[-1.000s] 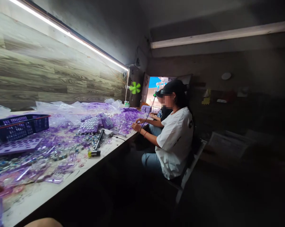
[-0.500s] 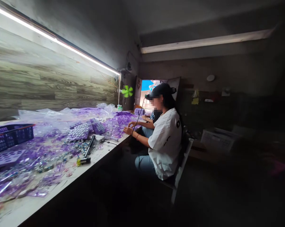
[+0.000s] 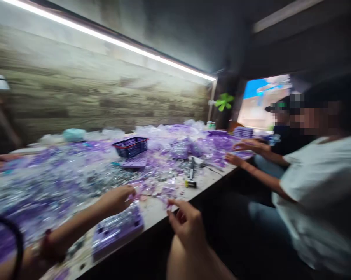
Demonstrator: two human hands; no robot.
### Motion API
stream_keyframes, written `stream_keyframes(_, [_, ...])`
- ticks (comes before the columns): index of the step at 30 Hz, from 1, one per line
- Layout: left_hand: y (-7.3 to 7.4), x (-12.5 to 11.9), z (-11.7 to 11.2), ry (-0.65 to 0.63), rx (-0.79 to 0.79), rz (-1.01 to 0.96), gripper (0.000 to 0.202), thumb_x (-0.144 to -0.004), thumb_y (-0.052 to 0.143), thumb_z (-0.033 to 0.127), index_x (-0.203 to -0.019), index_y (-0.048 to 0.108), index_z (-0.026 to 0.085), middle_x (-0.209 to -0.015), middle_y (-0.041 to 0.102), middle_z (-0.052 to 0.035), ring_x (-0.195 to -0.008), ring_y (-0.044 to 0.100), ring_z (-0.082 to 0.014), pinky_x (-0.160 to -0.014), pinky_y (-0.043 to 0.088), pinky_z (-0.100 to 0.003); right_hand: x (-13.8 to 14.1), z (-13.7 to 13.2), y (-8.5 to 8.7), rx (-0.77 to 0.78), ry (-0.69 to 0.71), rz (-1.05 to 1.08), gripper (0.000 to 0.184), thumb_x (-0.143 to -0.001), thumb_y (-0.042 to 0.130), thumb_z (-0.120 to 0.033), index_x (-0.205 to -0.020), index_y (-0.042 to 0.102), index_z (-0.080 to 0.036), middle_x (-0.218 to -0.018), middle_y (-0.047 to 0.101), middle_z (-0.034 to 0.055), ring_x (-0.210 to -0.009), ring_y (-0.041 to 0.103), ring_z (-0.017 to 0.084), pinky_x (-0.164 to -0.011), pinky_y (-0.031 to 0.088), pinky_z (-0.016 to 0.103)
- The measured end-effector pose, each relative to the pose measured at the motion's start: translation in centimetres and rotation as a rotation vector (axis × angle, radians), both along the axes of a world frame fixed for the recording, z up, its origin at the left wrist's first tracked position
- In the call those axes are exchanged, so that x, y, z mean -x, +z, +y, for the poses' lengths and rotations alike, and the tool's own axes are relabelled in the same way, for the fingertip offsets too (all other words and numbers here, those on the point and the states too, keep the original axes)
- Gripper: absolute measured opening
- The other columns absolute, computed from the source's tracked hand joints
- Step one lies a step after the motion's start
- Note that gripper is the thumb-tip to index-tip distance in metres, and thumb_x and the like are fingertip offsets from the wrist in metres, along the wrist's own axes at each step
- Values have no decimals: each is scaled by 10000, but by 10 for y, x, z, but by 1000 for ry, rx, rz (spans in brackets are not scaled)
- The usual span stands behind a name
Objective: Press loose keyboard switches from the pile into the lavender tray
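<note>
My left hand (image 3: 119, 199) reaches over the table with its fingers curled together at the tips. Whatever it pinches is lost in the blur. Just below it, at the table edge, sits a purple tray with holes (image 3: 117, 243), topped with shiny clear plastic. My right hand (image 3: 188, 223) is raised in front of the table edge, its thumb and forefinger closed. A small pinkish-purple bit (image 3: 170, 207) shows at those fingertips, too smeared to name. Between and beyond both hands lie loose purple clear plastic pieces (image 3: 166, 191).
A heap of clear and purple plastic with small metallic-looking parts (image 3: 93, 175) covers the table. Behind stand a dark blue basket (image 3: 131, 148) and another purple tray (image 3: 134, 163). A black-handled tool (image 3: 191, 173) lies near the edge. A co-worker in white (image 3: 323, 186) sits close at right.
The view has swung left and down. Both my hands and the nearby purple tray have come into sight. The seated co-worker now appears larger, at the right edge.
</note>
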State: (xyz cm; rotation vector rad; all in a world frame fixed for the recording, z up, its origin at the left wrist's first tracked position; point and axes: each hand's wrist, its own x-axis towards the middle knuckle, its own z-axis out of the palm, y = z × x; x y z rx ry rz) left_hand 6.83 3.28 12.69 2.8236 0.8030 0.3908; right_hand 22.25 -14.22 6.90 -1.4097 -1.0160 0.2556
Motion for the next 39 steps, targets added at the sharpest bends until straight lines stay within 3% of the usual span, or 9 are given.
stream_keyframes(2, [-9,23,8,45,28,-17,110,-832,529,136,-905,608,156,-946,640,-63,-877,596,-201,-802,476,-344,-11,41,8,-6,121,-326,212,-771,610,-159,-961,705,-172,-872,700,34,-543,544,100,-632,471,243])
stream_keyframes(4, [-21,29,14,76,52,-72,198,-798,499,114,-966,586,173,-971,645,-57,-900,593,-196,-808,468,-316,-16,79,11,57,263,-553,220,-776,603,-122,-968,695,-175,-876,710,40,-567,576,118,-632,468,250])
stream_keyframes(7, [-38,29,20,103,103,-164,233,-787,497,123,-996,581,179,-982,650,-52,-912,593,-197,-801,461,-307,-12,119,5,127,429,-712,248,-767,629,-87,-984,691,-189,-859,716,37,-656,631,159,-669,478,272])
stream_keyframes(10, [-55,34,23,77,195,-272,171,-837,545,218,-993,609,187,-986,657,-45,-911,593,-200,-782,454,-300,-4,138,-8,121,526,-762,213,-774,660,-101,-961,699,-195,-859,718,37,-775,651,197,-710,483,294])
stream_keyframes(16, [-77,43,24,86,287,-339,126,-858,598,227,-979,628,203,-951,660,-12,-886,586,-175,-799,437,-284,-4,145,-16,82,619,-839,131,-810,660,-135,-931,677,-183,-854,716,29,-821,635,205,-702,473,291])
stream_keyframes(22, [-84,39,23,15,228,-382,114,-872,569,153,-962,612,207,-944,648,-1,-897,583,-165,-808,431,-282,-9,150,-20,93,673,-837,114,-835,634,-142,-933,677,-182,-833,719,24,-794,620,194,-671,465,268])
stream_keyframes(27, [-92,37,25,-34,148,-390,159,-942,454,153,-962,605,194,-948,635,-25,-894,578,-162,-796,441,-286,-13,152,-32,4,738,-757,158,-850,601,-114,-975,674,-177,-868,718,24,-777,619,174,-679,477,260])
stream_keyframes(34, [-88,39,21,-80,75,-340,218,-974,399,201,-1024,609,176,-960,635,-52,-880,551,-185,-791,454,-318,-14,153,-34,6,738,-751,174,-851,601,-113,-994,674,-180,-864,721,29,-766,622,179,-664,489,269])
stream_keyframes(39, [-80,39,16,-120,18,-267,250,-959,371,116,-969,620,133,-926,643,-66,-860,550,-208,-771,475,-348,-16,156,-40,-31,806,-710,139,-863,585,-117,-919,694,-183,-974,721,36,-804,643,170,-728,519,288])
